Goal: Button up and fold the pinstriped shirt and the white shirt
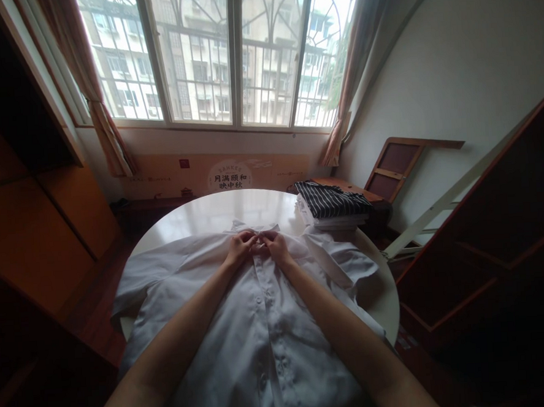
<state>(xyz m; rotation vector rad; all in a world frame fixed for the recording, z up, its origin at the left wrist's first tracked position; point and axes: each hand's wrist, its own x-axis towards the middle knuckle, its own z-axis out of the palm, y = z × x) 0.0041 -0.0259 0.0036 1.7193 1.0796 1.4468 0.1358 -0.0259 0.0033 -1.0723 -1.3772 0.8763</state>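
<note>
A white button-up shirt (201, 330) lies front side up across a round white table (198, 209), its collar toward the window and its sleeves spread to both sides. My left hand (241, 247) pinches the shirt at the top of the front opening, just below the collar. Close beside it, my right hand (274, 246) pinches the other side of the same spot, the fingertips of both hands nearly touching. Buttons run down the placket between my forearms. Whatever small part lies between the fingertips is hidden.
A stack of folded clothes with a black-and-white striped one (331, 200) on top stands at the table's back right. Behind it are a low wooden cabinet (354, 189) and a wooden frame. An orange-brown cabinet (70, 222) is on the left; curtained windows are ahead.
</note>
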